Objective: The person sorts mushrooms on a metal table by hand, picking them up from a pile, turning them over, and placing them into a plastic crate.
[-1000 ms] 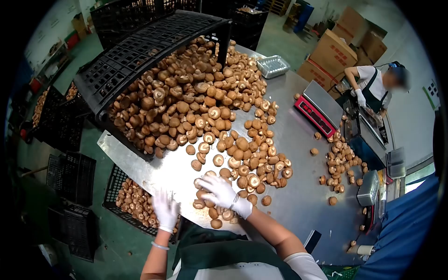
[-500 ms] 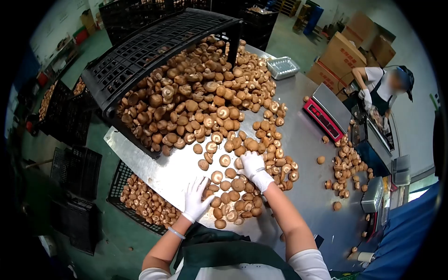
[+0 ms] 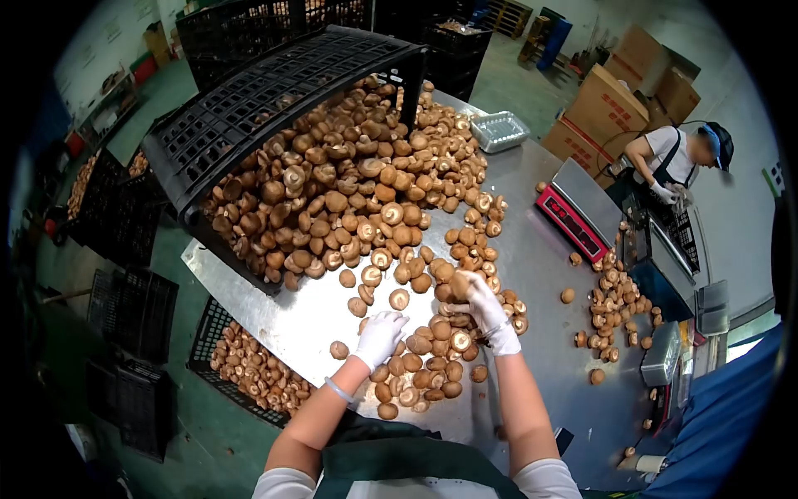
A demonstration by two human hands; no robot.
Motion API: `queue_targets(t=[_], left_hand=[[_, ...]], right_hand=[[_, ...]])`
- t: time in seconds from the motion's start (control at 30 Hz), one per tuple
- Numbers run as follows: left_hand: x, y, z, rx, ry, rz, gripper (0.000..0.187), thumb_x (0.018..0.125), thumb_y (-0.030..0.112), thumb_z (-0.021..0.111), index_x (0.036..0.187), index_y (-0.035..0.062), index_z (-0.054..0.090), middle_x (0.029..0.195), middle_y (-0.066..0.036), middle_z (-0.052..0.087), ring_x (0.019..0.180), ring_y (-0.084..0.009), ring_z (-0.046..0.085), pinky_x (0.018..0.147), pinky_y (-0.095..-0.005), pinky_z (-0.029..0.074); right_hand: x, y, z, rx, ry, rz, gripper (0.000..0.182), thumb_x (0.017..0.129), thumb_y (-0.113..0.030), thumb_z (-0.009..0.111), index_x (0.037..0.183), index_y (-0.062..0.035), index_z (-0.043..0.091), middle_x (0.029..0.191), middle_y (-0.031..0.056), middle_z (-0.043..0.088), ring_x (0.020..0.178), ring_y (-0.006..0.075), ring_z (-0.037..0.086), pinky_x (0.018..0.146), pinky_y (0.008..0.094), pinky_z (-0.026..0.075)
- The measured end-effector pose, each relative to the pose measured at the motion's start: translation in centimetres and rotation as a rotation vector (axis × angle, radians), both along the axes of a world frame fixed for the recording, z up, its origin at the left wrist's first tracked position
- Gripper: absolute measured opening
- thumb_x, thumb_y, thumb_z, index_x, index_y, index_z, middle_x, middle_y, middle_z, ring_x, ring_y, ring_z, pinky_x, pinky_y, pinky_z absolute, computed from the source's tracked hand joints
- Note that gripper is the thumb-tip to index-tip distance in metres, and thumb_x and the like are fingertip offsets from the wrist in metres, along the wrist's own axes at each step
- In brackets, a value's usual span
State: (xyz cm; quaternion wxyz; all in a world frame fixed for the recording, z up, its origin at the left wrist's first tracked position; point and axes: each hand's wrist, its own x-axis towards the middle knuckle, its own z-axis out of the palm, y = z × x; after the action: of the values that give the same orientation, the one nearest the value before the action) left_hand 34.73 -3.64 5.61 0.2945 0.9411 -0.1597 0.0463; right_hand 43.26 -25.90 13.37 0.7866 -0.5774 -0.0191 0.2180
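Shiitakes [image 3: 336, 201] strew the desk [image 3: 536, 366] — right hand [image 3: 489, 314] curls fingers around one, left hand [image 3: 382, 338] loosely open — any hold unclear.

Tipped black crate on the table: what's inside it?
Brown mushrooms, heaped and spilling out its open side onto the metal table. The heap hides the deeper inside of the crate.

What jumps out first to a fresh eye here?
The big heap of brown mushrooms spilling from a tipped black crate across the metal table. Next, the red-fronted scale on the table's right side, and the white-gloved hands among the loose mushrooms: left hand at the near edge of the spread, right hand farther right.
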Motion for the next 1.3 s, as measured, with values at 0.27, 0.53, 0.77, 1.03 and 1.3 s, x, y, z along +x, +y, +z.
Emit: queue_targets(t=[0.27,0.53,0.77,1.03,1.3], left_hand=[[-0.3,1.9,2.3,-1.495,0.625,0.405,0.03,0.099,0.031,0.042,0.112,0.009,0.057,0.105,-0.006,0.062,0.092,-0.0151,0.058,0.078,-0.0295,0.048],[-2.6,4.7,2.4,-2.108,0.769,0.301,0.041,0.101,0.029,0.034,0.126,-0.0035,0.041,0.123,-0.02,0.051,0.113,-0.032,0.052,0.093,-0.0416,0.048],[-4.0,3.7,5.0,-1.929,0.671,0.319,0.036,0.098,0.021,0.043,0.127,-0.0006,0.045,0.123,-0.013,0.051,0.109,-0.0222,0.055,0.094,-0.0353,0.047],[-4.4,1.7,6.7,-1.477,0.71,0.241,0.036,0.091,0.016,0.059,0.123,0.004,0.05,0.107,-0.005,0.058,0.093,-0.0092,0.056,0.081,-0.0223,0.048],[-7.2,2.4,9.4,-0.71,-0.05,0.271,0.034,0.083,0.011,0.063,0.115,0.0026,0.056,0.13,-0.018,0.048,0.114,-0.028,0.052,0.098,-0.0377,0.041]], right_hand=[[4.0,7.5,-4.9,-1.297,-0.81,0.148,0.062,0.071,-0.018,0.066,0.129,-0.018,0.045,0.109,0.022,0.055,0.085,0.0358,0.062,0.068,0.0419,0.051],[3.7,7.4,-1.6,-0.834,-0.27,0.324,0.072,0.073,-0.021,0.071,0.137,-0.0223,0.039,0.11,0.0149,0.06,0.09,0.0275,0.063,0.08,0.0365,0.051],[-4.0,4.1,-4.9,0.617,0.451,0.232,0.057,0.087,-0.025,0.053,0.135,-0.0006,0.034,0.108,0.0227,0.057,0.082,0.029,0.061,0.068,0.0349,0.054],[-9.0,5.7,-1.7,0.24,0.387,0.301,0.045,0.091,-0.018,0.043,0.131,0.001,0.04,0.114,0.0149,0.057,0.099,0.0231,0.061,0.082,0.0348,0.053],[-11.7,5.5,-5.0,0.407,0.332,0.329,0.061,0.096,-0.05,0.038,0.133,-0.0013,0.04,0.12,0.0107,0.055,0.111,0.0184,0.055,0.089,0.0302,0.048]])
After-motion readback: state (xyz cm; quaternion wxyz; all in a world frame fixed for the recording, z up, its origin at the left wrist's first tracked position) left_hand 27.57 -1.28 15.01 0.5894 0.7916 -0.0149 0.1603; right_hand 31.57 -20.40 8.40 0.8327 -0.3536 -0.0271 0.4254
